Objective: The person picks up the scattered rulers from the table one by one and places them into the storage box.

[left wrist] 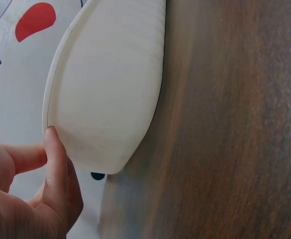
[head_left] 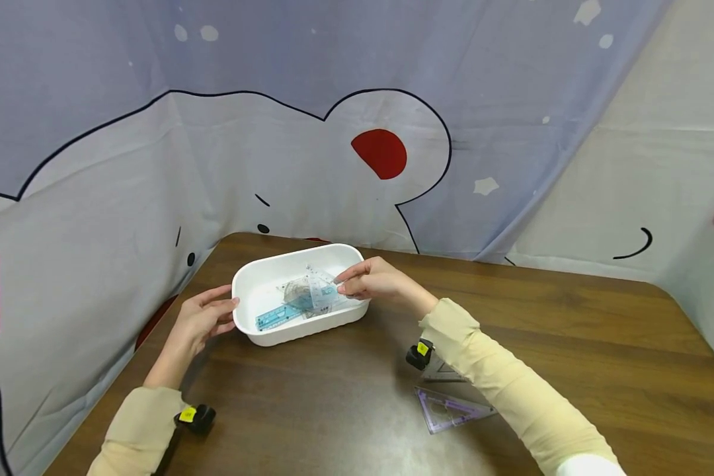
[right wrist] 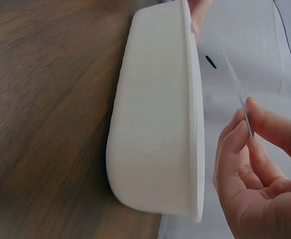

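Note:
A white plastic bin [head_left: 300, 334] stands on the table, with a blue ruler [head_left: 276, 317] and other clear drawing pieces lying inside it. At the bin's left end, my left hand [head_left: 202, 317] pinches the rim; the left wrist view has its fingertips [left wrist: 53, 137] against the outer wall. Over the bin's right part, my right hand [head_left: 375, 279] holds a clear set square [head_left: 320, 291] between thumb and fingers. Seen edge-on in the right wrist view, the set square [right wrist: 241, 92] is a thin sliver above the rim. It overlaps the pieces beneath, partly hiding them.
On the brown wooden table [head_left: 309, 410], a purple-edged set square [head_left: 449, 410] lies right of centre. Another clear set square [head_left: 440, 371] sits just beyond it, partly covered by the right forearm. A printed cloth [head_left: 285, 152] hangs behind the table.

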Motion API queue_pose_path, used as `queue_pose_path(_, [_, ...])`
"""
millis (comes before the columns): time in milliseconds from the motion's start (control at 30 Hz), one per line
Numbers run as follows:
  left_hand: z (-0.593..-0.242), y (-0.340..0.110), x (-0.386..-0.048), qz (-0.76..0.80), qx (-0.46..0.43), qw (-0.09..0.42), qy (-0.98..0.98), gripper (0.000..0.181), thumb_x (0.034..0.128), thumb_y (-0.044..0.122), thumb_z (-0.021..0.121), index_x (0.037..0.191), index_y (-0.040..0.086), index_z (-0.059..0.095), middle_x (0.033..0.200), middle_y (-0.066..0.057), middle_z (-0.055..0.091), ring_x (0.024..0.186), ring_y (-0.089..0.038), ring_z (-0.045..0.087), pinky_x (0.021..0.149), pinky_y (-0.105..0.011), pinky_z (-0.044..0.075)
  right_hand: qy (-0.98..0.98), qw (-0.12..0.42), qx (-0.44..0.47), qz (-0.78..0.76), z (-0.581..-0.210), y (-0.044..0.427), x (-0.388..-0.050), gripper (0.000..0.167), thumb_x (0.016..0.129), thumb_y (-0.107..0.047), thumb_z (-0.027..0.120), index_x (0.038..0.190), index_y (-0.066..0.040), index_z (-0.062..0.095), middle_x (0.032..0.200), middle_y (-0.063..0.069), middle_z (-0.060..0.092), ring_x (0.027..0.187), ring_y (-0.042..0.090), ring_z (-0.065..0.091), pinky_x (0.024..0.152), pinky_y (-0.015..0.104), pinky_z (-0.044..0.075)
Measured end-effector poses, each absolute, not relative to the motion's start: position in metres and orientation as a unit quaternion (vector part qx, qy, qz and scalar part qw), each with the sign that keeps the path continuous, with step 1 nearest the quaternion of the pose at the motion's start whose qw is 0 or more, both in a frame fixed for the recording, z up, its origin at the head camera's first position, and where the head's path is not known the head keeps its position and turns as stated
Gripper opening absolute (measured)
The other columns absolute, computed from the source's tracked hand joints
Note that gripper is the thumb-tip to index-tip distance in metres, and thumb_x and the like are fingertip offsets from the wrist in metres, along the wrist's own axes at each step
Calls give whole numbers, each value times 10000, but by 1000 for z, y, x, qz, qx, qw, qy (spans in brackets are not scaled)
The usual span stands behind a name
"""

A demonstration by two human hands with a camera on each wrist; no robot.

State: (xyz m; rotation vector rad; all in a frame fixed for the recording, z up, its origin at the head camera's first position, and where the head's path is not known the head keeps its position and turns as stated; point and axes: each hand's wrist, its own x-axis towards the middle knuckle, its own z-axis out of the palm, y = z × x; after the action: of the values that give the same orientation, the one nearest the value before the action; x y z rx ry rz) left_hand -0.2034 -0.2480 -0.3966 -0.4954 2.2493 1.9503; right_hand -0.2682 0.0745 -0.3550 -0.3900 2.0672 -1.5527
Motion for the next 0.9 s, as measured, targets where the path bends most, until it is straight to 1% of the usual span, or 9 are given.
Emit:
queue_pose_path(100, [-397, -248, -203, 643, -163, 61, 746, 643, 929, 170, 635, 1473, 13, 332, 964, 27, 602, 727, -26, 643, 689, -206, 597, 773, 251, -148, -563, -355, 67, -269, 312, 854, -62, 682, 1146, 49, 666, 752, -60, 650, 692, 50, 580, 655, 169, 520])
queue_pose_path(167, [-396, -248, -203, 643, -162, 62, 746, 646, 929, 169, 635, 1474, 11, 328, 957, 34, 602, 730, -26, 642, 690, -207, 597, 775, 252, -143, -561, -356, 62, -270, 311, 852, -68, 691, 1143, 38, 673, 741, -62, 645, 681, 51, 579, 639, 168, 517])
queue_pose_path(333, [-397, -249, -203, 643, -162, 61, 746, 645, 926, 168, 639, 1471, 12, 334, 924, 63, 601, 724, -23, 643, 689, -210, 597, 771, 270, -125, -563, -362, 52, -276, 321, 857, -54, 693, 1163, 39, 663, 722, -69, 659, 665, 32, 596, 621, 154, 539])
queue_pose_path(500, [-396, -249, -204, 642, -161, 59, 747, 646, 927, 174, 638, 1474, 17, 332, 911, 81, 596, 718, -16, 640, 694, -209, 597, 765, 286, -120, -565, -366, 45, -279, 333, 889, -38, 652, 1210, 51, 631, 751, -61, 670, 701, 29, 603, 655, 161, 553])
queue_pose_path(600, [-396, -250, -204, 643, -160, 59, 747, 644, 929, 172, 636, 1475, 17, 332, 902, 88, 593, 713, -13, 634, 689, -206, 597, 759, 295, -111, -570, -367, 40, -279, 336, 899, -28, 636, 1224, 55, 620, 742, -56, 661, 701, 33, 603, 650, 162, 551])
queue_pose_path(733, [-396, -248, -203, 642, -162, 59, 747, 645, 927, 175, 640, 1473, 15, 335, 927, 65, 602, 716, -17, 633, 679, -204, 597, 754, 302, -95, -575, -370, 33, -279, 332, 904, -4, 620, 1227, 71, 609, 715, -43, 636, 673, 49, 591, 621, 160, 541])
queue_pose_path(867, [-396, -247, -203, 636, -165, 56, 752, 638, 926, 179, 642, 1467, 17, 347, 984, 18, 611, 726, -22, 641, 689, -211, 598, 757, 310, -88, -569, -373, 29, -278, 327, 916, 22, 586, 1237, 84, 593, 730, -17, 614, 666, 57, 580, 634, 167, 550])
queue_pose_path(900, [-398, -249, -204, 637, -166, 58, 751, 654, 917, 190, 656, 1469, 24, 346, 973, 32, 621, 725, -22, 645, 695, -215, 598, 758, 312, -88, -567, -373, 29, -278, 326, 918, 27, 579, 1239, 84, 591, 738, -11, 613, 665, 57, 581, 635, 167, 552])
